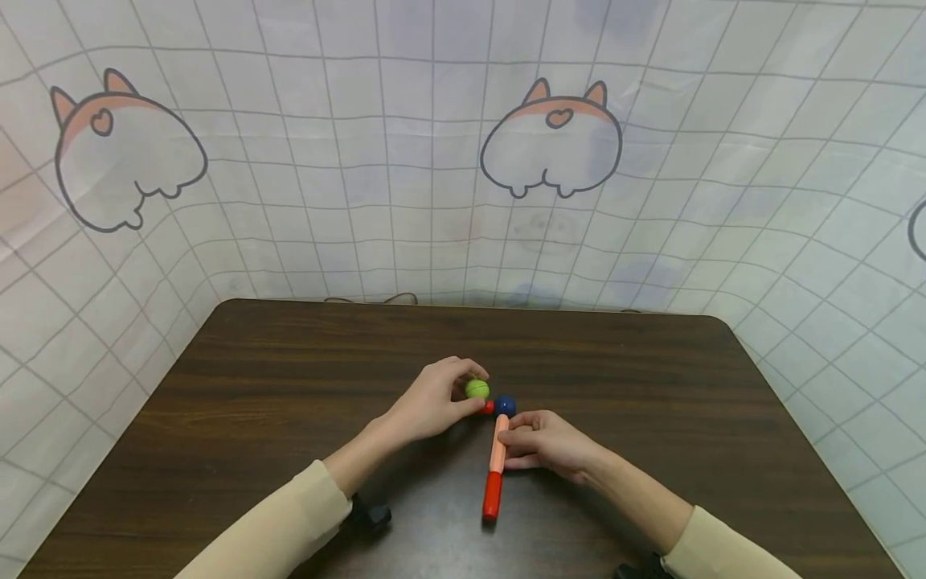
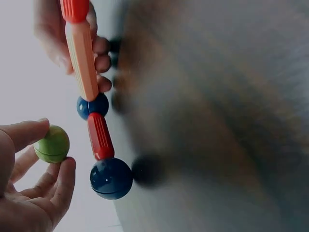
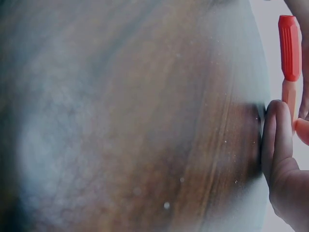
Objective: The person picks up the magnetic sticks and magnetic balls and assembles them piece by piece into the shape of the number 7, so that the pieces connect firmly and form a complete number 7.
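Observation:
In the head view my left hand (image 1: 437, 400) pinches a small green ball (image 1: 477, 389) between thumb and fingertips; the left wrist view shows the ball (image 2: 52, 144) held apart from the other pieces. My right hand (image 1: 550, 444) grips a peach-coloured ridged rod (image 1: 499, 442) whose near end joins a red rod (image 1: 492, 496). At its far end sits a blue ball (image 1: 505, 406). From that ball a short red rod (image 2: 100, 137) leads to a larger dark blue ball (image 2: 111, 179), which the left fingers hide in the head view.
The pieces are over a dark brown wood-grain table (image 1: 289, 362) with rounded far corners. A white checked curtain (image 1: 434, 121) with cartoon animal prints surrounds its back and sides. A black wrist device (image 1: 372, 515) shows below the left sleeve.

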